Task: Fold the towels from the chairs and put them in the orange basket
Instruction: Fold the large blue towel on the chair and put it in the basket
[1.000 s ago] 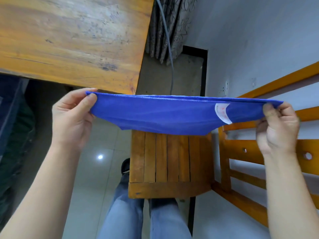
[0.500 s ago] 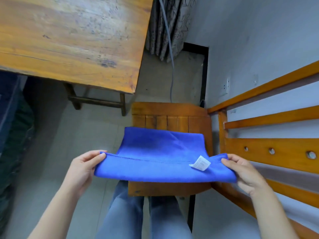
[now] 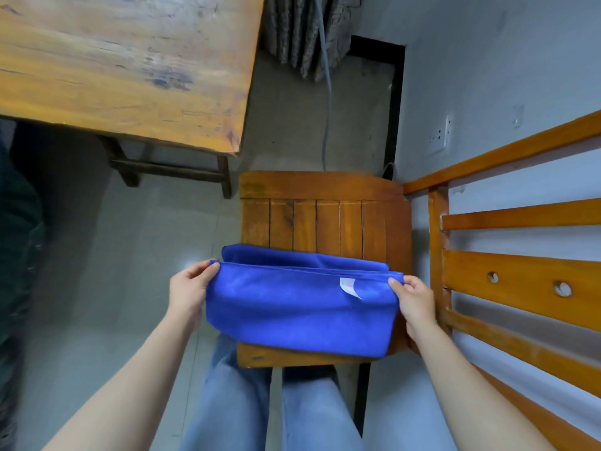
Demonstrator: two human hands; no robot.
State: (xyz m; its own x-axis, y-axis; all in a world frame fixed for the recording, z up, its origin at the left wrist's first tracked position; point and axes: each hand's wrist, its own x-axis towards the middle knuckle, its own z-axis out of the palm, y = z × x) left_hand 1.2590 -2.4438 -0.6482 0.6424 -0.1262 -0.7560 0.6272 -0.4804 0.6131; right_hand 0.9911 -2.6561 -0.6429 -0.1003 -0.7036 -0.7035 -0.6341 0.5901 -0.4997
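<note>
A person's left hand (image 3: 190, 291) and right hand (image 3: 414, 301) each pinch a far corner of a blue towel (image 3: 299, 317), thumbs on top, holding its upper layer doubled over on the slatted chair seat (image 3: 325, 219). A white label (image 3: 348, 284) shows near the right-hand corner. The lower layer peeks out beyond the pinched edge, so the fold likely sets crooked if the hands press down before squaring the edges. The towel's near edge hangs past the seat front, above the person's legs; releasing both corners at once could let the soft cloth slide to the tiled floor (image 3: 130, 255). The orange basket is out of view.
</note>
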